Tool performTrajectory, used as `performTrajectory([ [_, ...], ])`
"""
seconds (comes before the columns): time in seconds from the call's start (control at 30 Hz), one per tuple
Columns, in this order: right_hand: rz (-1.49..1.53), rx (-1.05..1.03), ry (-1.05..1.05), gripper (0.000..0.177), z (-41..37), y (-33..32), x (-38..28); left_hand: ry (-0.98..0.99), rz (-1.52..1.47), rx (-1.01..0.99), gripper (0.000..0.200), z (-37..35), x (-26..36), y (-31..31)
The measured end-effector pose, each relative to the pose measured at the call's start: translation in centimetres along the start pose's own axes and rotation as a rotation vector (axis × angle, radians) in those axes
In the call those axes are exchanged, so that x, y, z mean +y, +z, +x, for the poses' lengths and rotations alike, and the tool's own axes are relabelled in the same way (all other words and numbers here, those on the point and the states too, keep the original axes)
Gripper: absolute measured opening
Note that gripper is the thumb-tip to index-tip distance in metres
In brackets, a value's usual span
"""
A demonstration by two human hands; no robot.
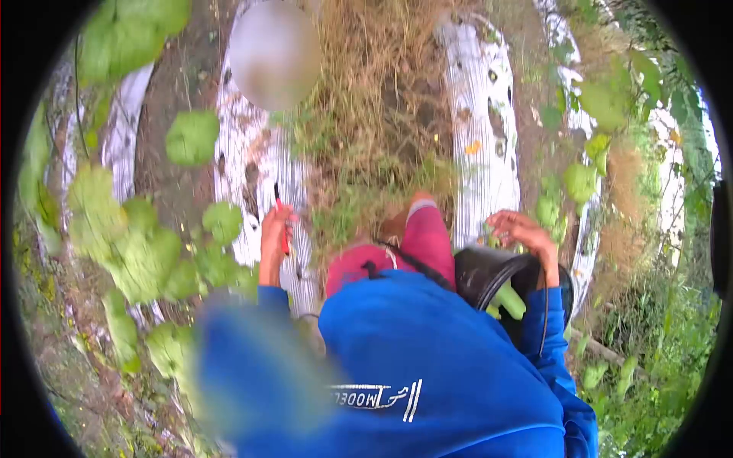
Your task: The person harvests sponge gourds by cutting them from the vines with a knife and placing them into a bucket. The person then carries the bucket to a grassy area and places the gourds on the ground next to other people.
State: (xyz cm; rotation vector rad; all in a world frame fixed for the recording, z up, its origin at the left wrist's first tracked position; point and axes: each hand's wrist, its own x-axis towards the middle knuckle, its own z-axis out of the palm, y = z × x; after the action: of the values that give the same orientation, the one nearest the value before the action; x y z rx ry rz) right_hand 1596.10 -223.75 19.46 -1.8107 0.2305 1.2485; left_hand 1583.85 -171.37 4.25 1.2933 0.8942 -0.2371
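Observation:
My left hand [272, 235] is closed around a slim red-handled tool [285, 239] with a dark tip pointing away from me. Its exact kind is too small to make out. To the right, my right hand [521, 233] is raised with fingers apart and nothing in them. Just below that hand is a black bucket [482, 276], tilted at my right side. Inside the bucket lie pale green vegetables [508, 300], partly hidden by its rim and my sleeve. A thin dark cord [545, 324] runs along my right forearm.
Strips of whitish plastic mulch [485, 114] with holes run along both sides of a path of dry grass [382, 99]. Broad green leaves [145, 252] crowd the left, with blurred ones close to the camera. More foliage [649, 374] grows on the right.

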Motion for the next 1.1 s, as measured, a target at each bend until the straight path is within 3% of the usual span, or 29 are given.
performTrajectory([
  [0.03,0.050,0.002,-0.070,0.030,1.5,-1.3,0.1,-0.010,-0.002,0.001,0.027,1.0,1.1,1.0],
  [0.13,0.060,-0.072,-0.089,0.033,5.7,-5.9,-2.4,-0.117,-0.040,0.004,0.021,6.4,1.4,4.3],
  [0.2,0.150,-0.079,-0.050,0.034,8.8,-9.8,-4.5,-0.029,-0.146,-0.071,0.019,10.3,1.8,7.3],
  [0.27,0.236,-0.172,-0.100,0.035,12.9,-15.6,-4.9,-0.168,-0.080,-0.086,0.019,14.1,3.4,10.4],
  [0.3,0.232,-0.079,-0.020,0.039,14.8,-17.9,-5.3,-0.165,-0.129,-0.044,0.019,15.0,6.1,13.4],
  [0.37,0.230,-0.100,-0.112,0.043,16.3,-23.1,-8.3,-0.114,-0.198,-0.136,0.022,19.0,7.5,16.6],
  [0.5,0.308,0.141,-0.199,0.049,20.2,-32.4,-11.2,-0.053,-0.319,-0.271,0.022,27.2,16.5,25.6],
  [0.57,0.390,0.172,-0.341,0.048,21.4,-34.7,-12.1,0.063,-0.249,-0.270,0.021,27.7,23.3,29.3],
  [0.67,0.317,0.138,-0.318,0.057,25.8,-37.1,-17.6,0.201,-0.182,-0.248,0.020,31.9,29.5,32.8],
  [0.73,0.237,0.028,-0.325,0.055,28.0,-37.6,-20.8,0.117,-0.133,-0.231,0.018,33.0,32.6,33.2],
  [0.8,0.158,-0.061,-0.332,0.049,32.1,-38.9,-22.5,0.150,-0.269,-0.306,0.016,40.7,30.8,33.2],
  [0.9,0.216,-0.002,-0.256,0.047,36.0,-40.9,-27.0,0.114,-0.280,-0.331,0.015,46.3,35.5,41.3],
  [0.97,0.134,-0.170,-0.184,0.045,39.2,-43.4,-30.5,0.087,-0.330,-0.285,0.015,49.1,38.4,45.2],
  [1.0,0.118,-0.133,-0.204,0.047,40.0,-44.6,-31.9,0.079,-0.367,-0.238,0.015,50.7,39.4,46.0],
  [1.07,-0.052,-0.106,-0.487,0.049,43.5,-48.1,-33.1,0.077,-0.476,-0.114,0.014,54.2,40.4,45.5],
  [1.1,0.151,0.010,-0.242,0.051,41.6,-48.4,-36.8,0.087,-0.538,-0.040,0.014,55.9,40.4,44.3],
])
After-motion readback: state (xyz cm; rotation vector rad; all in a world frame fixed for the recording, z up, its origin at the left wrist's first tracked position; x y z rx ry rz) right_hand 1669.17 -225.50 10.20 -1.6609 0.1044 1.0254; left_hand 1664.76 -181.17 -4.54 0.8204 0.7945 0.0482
